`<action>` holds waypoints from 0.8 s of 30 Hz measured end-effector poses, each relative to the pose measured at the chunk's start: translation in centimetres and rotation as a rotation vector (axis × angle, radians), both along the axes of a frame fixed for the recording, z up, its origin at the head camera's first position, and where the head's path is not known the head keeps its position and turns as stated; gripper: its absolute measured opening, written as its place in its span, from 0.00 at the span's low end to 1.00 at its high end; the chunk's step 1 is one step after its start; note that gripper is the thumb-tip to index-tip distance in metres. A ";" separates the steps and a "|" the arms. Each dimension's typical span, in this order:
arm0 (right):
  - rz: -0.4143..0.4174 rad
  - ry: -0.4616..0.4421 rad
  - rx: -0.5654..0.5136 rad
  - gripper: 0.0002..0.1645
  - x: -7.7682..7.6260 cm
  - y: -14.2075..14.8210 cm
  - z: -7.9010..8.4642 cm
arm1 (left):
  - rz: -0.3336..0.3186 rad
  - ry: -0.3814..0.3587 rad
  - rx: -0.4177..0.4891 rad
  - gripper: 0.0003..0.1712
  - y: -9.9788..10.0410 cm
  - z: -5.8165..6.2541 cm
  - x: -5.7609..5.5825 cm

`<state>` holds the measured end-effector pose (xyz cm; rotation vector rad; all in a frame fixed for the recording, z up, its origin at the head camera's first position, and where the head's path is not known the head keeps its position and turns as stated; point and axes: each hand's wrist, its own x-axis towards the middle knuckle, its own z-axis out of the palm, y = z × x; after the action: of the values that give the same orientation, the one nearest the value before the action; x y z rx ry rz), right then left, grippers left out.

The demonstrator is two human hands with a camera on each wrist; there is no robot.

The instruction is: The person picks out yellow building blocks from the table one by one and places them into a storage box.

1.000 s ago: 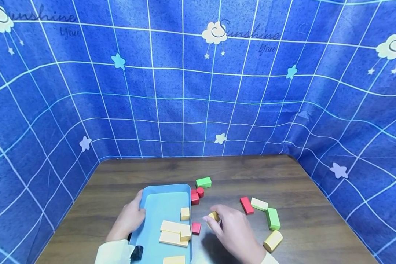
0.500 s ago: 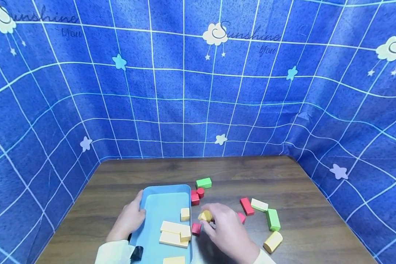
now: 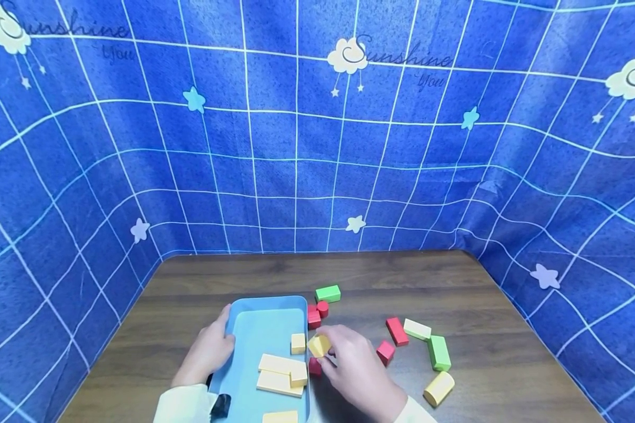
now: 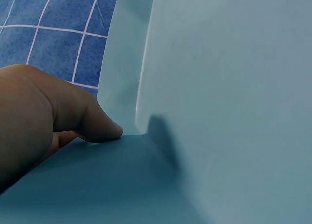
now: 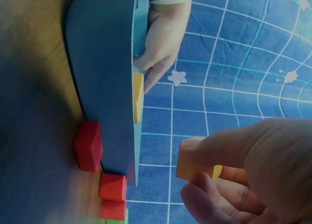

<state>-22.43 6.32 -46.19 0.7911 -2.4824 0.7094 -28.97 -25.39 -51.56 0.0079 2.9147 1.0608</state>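
My left hand [image 3: 206, 352] grips the left rim of a blue tray [image 3: 264, 302], its thumb over the inner side in the left wrist view. Inside the tray lie several pale wooden blocks, among them a small cube [image 3: 298, 343] and a flat plank [image 3: 277, 383]. My right hand [image 3: 357, 367] pinches a yellow wooden block [image 5: 190, 160] between thumb and fingers, just beside the tray's right wall and raised above the table. A second bit of yellow shows behind the fingers; whether it is a separate block, I cannot tell. A red block [image 3: 315, 367] sits under this hand, against the tray.
Red blocks [image 3: 314, 319] and a green block [image 3: 328, 294] stand near the tray's far right corner. To the right lie a red cube [image 3: 385, 352], a red block [image 3: 397, 331], a pale block [image 3: 417, 329], a green block [image 3: 439, 352] and a yellow cylinder [image 3: 438, 388]. Blue curtain surrounds the table.
My right hand has moved left toward the tray with the yellow block, uncovering the red cube behind it. The left hand and the tray stay in place.
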 end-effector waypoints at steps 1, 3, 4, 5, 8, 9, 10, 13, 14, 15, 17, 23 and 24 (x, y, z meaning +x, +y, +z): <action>0.003 -0.005 0.004 0.25 -0.1 -0.1 -0.1 | 0.001 -0.003 0.002 0.39 0.0 0.0 0.0; 0.005 -0.017 0.016 0.25 -0.2 -0.3 -0.2 | 0.004 -0.010 0.007 0.39 0.0 -0.1 -0.1; 0.004 -0.027 0.024 0.25 -0.2 -0.5 -0.3 | 0.006 -0.013 0.010 0.39 0.0 -0.1 -0.1; 0.005 -0.035 0.029 0.25 -0.3 -0.6 -0.4 | 0.007 -0.011 0.008 0.39 0.0 -0.1 -0.1; 0.010 -0.041 0.035 0.24 -0.3 -0.9 -0.7 | 0.006 -0.007 0.005 0.39 0.0 -0.1 0.0; 0.007 -0.035 0.037 0.24 -0.4 -0.9 -0.9 | 0.005 -0.005 0.004 0.39 0.0 -0.1 0.0; 0.007 -0.026 0.040 0.24 -0.4 -1.0 -1.0 | 0.005 -0.003 0.001 0.39 0.0 -0.1 0.0; 0.006 0.021 0.050 0.21 -0.6 -1.2 -1.5 | 0.006 0.000 -0.007 0.39 0.1 0.0 0.0; 0.008 0.034 0.053 0.20 -0.7 -1.3 -1.7 | 0.007 0.001 -0.009 0.39 0.1 0.0 0.0; 0.008 0.044 0.058 0.19 -0.7 -1.3 -1.8 | 0.009 0.003 -0.013 0.39 0.1 0.0 0.0; 0.014 0.060 0.067 0.17 -0.8 -1.5 -2.1 | 0.010 0.003 -0.014 0.39 0.1 0.0 0.0; -0.007 0.041 0.101 0.17 -1.1 -1.9 -2.4 | 0.012 -0.005 -0.008 0.39 0.1 0.1 0.0; -0.013 0.034 0.106 0.17 -1.1 -1.9 -2.4 | 0.014 -0.007 -0.007 0.39 0.1 0.0 0.0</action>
<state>-23.56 4.38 -48.59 0.8170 -2.5090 0.5592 -28.96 -25.26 -51.51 -0.0163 2.9164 1.0510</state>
